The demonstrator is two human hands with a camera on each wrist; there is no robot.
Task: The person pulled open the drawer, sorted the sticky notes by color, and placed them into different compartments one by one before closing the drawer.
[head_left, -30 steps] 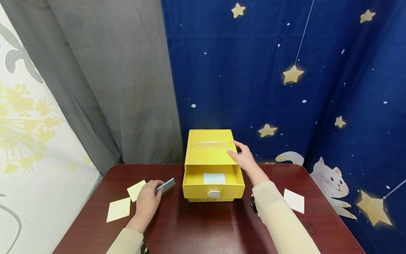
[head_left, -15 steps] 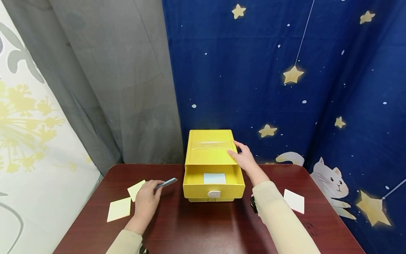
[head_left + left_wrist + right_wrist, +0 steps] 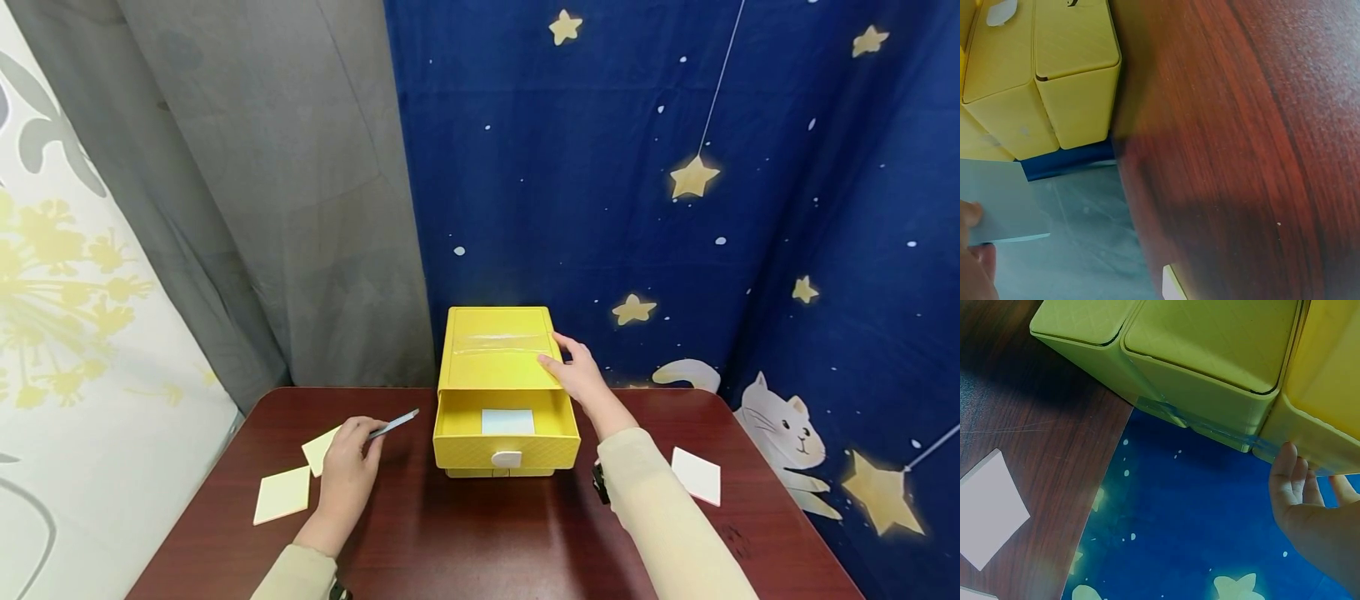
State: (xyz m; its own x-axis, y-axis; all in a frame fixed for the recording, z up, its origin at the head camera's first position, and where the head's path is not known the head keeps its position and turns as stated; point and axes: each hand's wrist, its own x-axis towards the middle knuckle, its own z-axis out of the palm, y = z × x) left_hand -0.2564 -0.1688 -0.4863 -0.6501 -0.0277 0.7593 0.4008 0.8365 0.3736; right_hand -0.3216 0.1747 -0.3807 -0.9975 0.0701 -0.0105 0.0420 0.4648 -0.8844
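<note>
My left hand point(image 3: 348, 471) pinches a light-blue sticky note pad point(image 3: 395, 423) above the table, left of a yellow drawer box point(image 3: 495, 350). In the left wrist view, the pad point(image 3: 997, 200) is near the box's side, with the fingers at its edge. The top drawer point(image 3: 467, 454) is pulled out, and a pale-blue pad point(image 3: 507, 422) lies inside it. My right hand point(image 3: 581, 379) rests on the box's right upper edge, fingers extended. The right wrist view shows these fingertips point(image 3: 1288, 450) touching the box's side.
Two pale-yellow sticky note pads point(image 3: 282, 495) lie on the brown table point(image 3: 495, 550) beside my left hand. A white pad point(image 3: 696, 476) lies at the right, with part of another pad point(image 3: 975, 594) near it in the right wrist view. Curtains point(image 3: 525, 167) hang behind the table.
The blue pad in my left hand has risen slightly and tilted, now showing mostly its thin edge. My right hand has stayed on the box.
</note>
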